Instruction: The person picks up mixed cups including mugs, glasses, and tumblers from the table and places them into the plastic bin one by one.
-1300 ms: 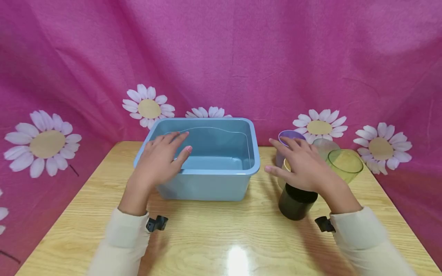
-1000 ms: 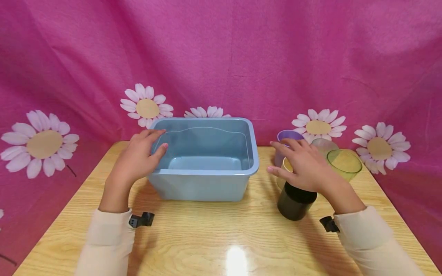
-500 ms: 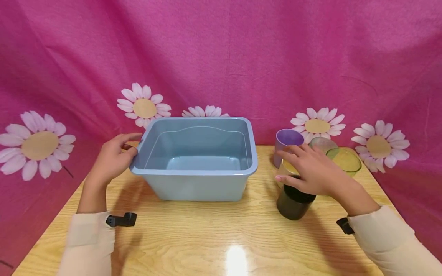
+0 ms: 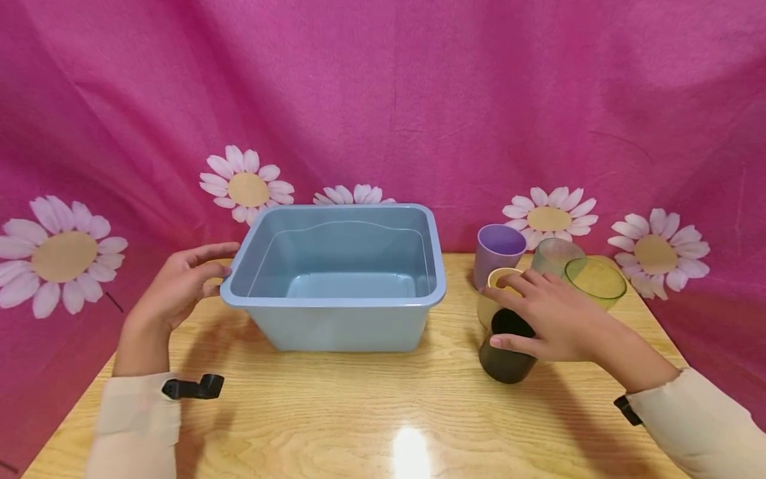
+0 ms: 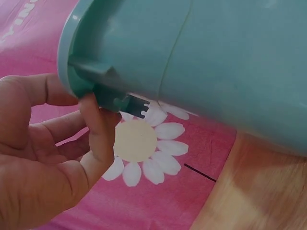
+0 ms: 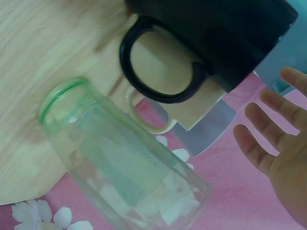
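Note:
The fingers and thumb of my left hand (image 4: 182,283) pinch the left rim of a light blue plastic basin (image 4: 341,326). In the left wrist view, the thumb lies under the rim (image 5: 64,52). My right hand (image 4: 556,319) hovers with spread fingers over a black mug (image 4: 503,362), hiding part of it. The right wrist view shows these fingers apart from the mug, whose round handle (image 6: 125,57) faces the camera. Just behind stands a cream mug (image 4: 487,309), partly covered by the hand.
Behind the mugs stand a purple cup (image 4: 485,266), a clear glass (image 4: 553,253) and a yellow-green glass (image 4: 598,276), close together. A pink curtain (image 4: 395,100) with daisies hangs behind the wooden table (image 4: 335,412).
My left hand has moved left from above the basin to its left rim and taken hold there. My right hand has come lower and nearer over the black mug.

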`<state>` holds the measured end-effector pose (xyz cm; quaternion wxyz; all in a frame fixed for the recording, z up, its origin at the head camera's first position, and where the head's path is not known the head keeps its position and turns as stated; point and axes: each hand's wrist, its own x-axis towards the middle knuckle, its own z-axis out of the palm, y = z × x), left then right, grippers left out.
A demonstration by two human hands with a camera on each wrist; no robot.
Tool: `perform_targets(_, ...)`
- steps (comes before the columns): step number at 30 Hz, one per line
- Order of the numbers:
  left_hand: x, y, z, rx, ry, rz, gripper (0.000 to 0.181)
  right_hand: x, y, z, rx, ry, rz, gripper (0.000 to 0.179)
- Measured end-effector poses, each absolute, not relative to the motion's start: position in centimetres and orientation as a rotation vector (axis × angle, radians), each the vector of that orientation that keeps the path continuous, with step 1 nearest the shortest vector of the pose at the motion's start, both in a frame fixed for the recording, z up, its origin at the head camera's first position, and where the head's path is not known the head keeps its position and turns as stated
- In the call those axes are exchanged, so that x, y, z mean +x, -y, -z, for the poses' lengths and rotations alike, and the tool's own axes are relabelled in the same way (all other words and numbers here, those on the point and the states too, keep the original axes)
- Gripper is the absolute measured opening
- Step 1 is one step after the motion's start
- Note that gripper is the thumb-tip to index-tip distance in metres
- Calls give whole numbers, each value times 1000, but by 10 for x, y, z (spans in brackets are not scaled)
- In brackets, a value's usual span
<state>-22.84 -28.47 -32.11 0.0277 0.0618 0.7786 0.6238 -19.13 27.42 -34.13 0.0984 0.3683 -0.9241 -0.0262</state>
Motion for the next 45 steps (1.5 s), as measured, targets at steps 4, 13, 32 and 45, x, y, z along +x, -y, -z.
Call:
perform_targets(4, -228, 291, 324, 224, -2177, -2107, 35, -189, -277, 345, 1116, 2709, 81, 76)
perform_targets(13, -225, 299, 330, 363, -1958, -2220, 40, -185, -287, 354, 1154, 2663, 107, 76)
perform_targets(32, -228, 302, 335, 465, -1724, -2325, 45, -184, -293, 370, 1266, 2624, 55, 75)
perform_targets(45, -228, 300, 335, 460, -1724, -2327, 47, -182, -295, 372, 1307, 2653, -14, 86)
